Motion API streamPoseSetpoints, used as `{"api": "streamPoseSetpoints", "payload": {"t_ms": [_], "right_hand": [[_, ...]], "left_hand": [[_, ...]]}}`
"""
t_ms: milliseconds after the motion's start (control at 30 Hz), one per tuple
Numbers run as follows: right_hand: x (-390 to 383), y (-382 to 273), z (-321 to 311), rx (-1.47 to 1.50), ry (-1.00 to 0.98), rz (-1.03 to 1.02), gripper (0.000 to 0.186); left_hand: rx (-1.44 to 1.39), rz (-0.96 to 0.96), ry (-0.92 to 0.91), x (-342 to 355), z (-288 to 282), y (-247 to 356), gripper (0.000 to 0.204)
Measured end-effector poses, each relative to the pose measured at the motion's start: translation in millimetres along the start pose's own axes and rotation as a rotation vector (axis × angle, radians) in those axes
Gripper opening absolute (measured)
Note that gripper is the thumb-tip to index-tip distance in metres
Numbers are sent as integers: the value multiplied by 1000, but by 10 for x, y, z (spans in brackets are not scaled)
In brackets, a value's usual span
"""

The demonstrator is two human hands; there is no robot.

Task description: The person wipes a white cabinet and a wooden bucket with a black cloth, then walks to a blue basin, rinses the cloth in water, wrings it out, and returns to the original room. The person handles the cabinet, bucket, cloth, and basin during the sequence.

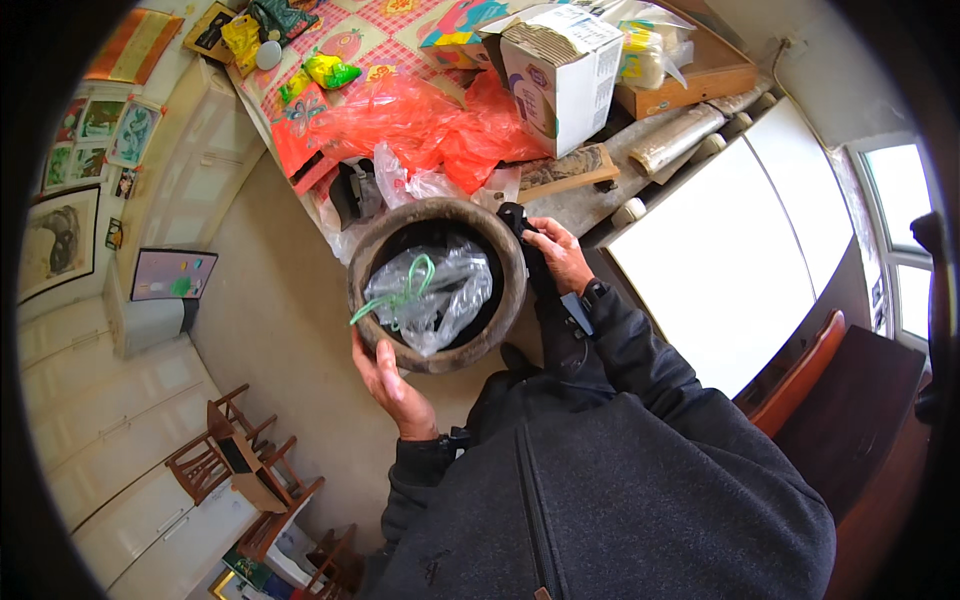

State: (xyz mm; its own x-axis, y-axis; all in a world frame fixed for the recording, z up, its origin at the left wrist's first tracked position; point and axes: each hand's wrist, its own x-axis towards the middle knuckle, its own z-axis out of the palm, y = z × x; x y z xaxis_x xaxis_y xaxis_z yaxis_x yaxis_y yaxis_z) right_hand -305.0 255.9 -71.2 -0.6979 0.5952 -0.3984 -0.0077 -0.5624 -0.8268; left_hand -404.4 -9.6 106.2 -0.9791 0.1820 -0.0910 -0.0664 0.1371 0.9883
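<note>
The round pot (440,361) sits before the person, beside the near edge of the bench (395,55); its underside is hidden. The left hand (402,398) cups its lower-left side. The right hand (563,262) pinches a black item (514,217) beside the rim. Caution: uneven support may tilt the pot; the loose green cord (400,297) may snag, pulling out the clear bag (462,282).

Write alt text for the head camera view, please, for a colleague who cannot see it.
A person's left hand touches a round brown pot holding a crumpled clear plastic bag with green string, while the right hand grips a black object beside it. Beyond, red plastic and a white box sit on a cluttered table.
</note>
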Motion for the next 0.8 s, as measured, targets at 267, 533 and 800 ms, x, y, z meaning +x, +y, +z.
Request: {"api": "streamPoseSetpoints", "payload": {"t_ms": [267, 533, 800], "right_hand": [[807, -576, 324, -200, -412, 76, 25], [1031, -430, 192, -572, -395, 138, 25], [1073, -841, 451, -350, -568, 169, 29]], "left_hand": [[-171, -74, 200, -50, 289, 27, 66], [-110, -92, 355, -136, 317, -160, 67], [11, -44, 301, -182, 252, -215, 64]]}}
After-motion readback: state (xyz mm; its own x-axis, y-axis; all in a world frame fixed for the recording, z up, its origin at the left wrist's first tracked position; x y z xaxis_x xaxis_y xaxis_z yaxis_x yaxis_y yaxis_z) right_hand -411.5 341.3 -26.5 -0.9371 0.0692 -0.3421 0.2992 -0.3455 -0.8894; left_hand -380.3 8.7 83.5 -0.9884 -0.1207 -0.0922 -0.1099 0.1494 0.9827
